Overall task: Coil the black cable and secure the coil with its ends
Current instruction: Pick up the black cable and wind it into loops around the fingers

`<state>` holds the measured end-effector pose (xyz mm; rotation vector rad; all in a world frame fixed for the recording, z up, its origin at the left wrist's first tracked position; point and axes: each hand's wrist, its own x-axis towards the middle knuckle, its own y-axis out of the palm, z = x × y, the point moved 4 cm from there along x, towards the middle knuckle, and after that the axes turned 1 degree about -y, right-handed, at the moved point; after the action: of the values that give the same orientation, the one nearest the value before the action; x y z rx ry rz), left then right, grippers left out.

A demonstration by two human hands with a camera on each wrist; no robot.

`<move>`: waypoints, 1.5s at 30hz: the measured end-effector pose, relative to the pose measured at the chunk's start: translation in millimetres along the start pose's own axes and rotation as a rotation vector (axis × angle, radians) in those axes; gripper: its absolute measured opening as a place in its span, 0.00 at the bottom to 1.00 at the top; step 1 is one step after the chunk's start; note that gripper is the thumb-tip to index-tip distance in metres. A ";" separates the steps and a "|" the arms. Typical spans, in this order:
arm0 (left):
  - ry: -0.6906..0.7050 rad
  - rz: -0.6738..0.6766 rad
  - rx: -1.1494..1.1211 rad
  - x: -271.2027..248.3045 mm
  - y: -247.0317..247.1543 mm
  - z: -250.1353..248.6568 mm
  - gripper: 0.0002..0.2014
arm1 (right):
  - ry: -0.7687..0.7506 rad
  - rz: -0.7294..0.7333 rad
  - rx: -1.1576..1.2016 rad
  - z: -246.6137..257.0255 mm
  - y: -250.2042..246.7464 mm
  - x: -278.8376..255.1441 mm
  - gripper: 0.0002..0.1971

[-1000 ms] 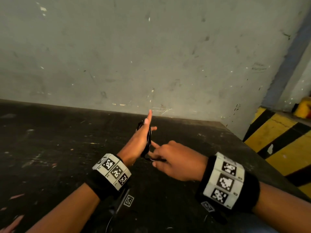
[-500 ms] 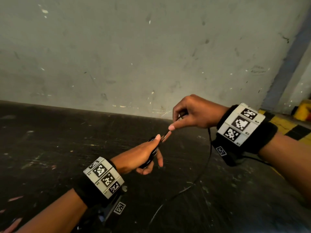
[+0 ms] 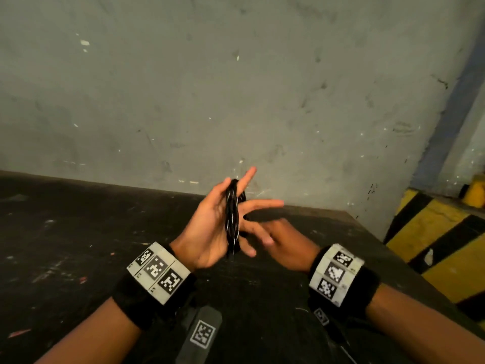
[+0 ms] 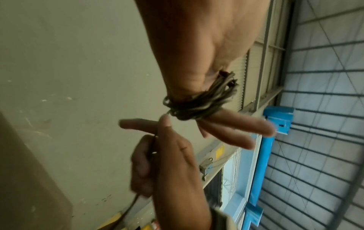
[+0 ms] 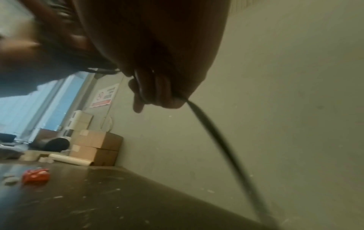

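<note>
1. left hand (image 3: 210, 227) fingers (image 4: 236, 124) straight and spread; black cable (image 3: 232, 219) coil wraps them, long axis upright.
2. right hand (image 3: 283, 243) fingers curl around the free end, just beside the coil, above the counter (image 3: 78, 232).

I can't make out any readable words or numbers. On the far wall in my right wrist view hangs a white and red sign (image 5: 105, 96) with a red circular prohibition symbol and a red band along its bottom; its lettering is too blurred for me to read. The white wristbands (image 3: 158, 271) in my head view carry only black-and-white square code markers, as does the grey tag (image 3: 202, 334) below my left wrist.
</note>
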<state>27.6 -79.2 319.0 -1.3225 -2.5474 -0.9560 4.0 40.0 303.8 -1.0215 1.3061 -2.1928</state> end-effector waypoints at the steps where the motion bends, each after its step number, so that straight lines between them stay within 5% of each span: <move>1: 0.040 -0.054 -0.029 3.5 -2.7 -4.6 0.24 | -0.005 -0.009 -0.007 3.7 6.7 -0.8 0.16; 11: 0.160 -0.438 0.254 9.7 -26.6 -4.2 0.23 | 0.071 0.122 -0.082 38.5 19.1 -17.0 0.09; 15: 0.040 -0.536 0.699 2.0 -27.7 18.0 0.20 | 0.049 0.276 -0.198 59.2 -2.0 -17.8 0.09; 20: -0.216 -0.429 1.045 -15.2 -30.3 39.8 0.27 | 0.021 0.422 -0.293 68.6 -35.3 -10.5 0.05; 23: -0.399 -0.330 0.940 -26.3 -32.3 53.1 0.37 | 0.000 0.387 -0.297 62.1 -64.5 0.1 0.08; 25: -0.412 -0.262 0.861 -30.4 -30.1 56.2 0.33 | -0.021 0.350 -0.295 54.3 -76.9 5.2 0.12; 28: -0.365 -0.164 0.749 -35.3 -17.3 49.9 0.25 | -0.062 0.276 -0.261 43.1 -85.3 9.5 0.16; 34: -0.277 0.050 0.371 -37.9 5.3 30.4 0.27 | -0.054 0.112 -0.148 15.4 -68.6 8.4 0.27; 37: -0.131 0.120 0.119 -28.8 19.7 9.0 0.27 | -0.039 0.049 -0.115 4.4 -40.4 2.9 0.23; 40: 0.038 -0.016 0.013 -11.5 20.5 -12.1 0.26 | 0.003 0.091 -0.110 8.3 -6.0 -1.9 0.23; 45: 0.155 -0.344 0.211 5.8 -2.7 -17.6 0.25 | 0.001 0.135 -0.092 30.2 28.4 -2.9 0.14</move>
<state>18.9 -86.5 333.9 -0.7413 -2.7108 -0.7733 27.6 10.2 287.0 -0.9366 1.4437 -2.0502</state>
